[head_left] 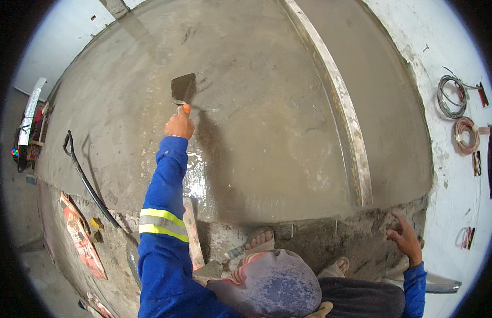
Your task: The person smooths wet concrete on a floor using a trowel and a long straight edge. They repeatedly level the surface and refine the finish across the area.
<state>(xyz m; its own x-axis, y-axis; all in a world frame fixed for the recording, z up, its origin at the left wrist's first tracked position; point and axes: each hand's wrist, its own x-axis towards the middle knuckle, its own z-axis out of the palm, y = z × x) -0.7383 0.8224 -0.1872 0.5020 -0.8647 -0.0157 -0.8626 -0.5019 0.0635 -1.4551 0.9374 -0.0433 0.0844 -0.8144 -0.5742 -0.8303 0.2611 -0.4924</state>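
My left hand, at the end of a blue sleeve with a reflective band, is stretched far forward and closed around the orange handle of a trowel. The trowel's broad blade, coated in grey mortar, is at the surface of the wet mortar floor; whether it presses in I cannot tell. Off to the right, my right hand holds nothing, its fingers apart and bent, over the rough lower strip near the wall. A long pale straightedge lies across the mortar, between the two hands and reaching far back.
On the left lie a shovel with a black handle and a crumpled printed bag. A narrow board lies beside my left sleeve. My sandalled foot stands below the mortar's edge. Cable coils hang on the right white wall.
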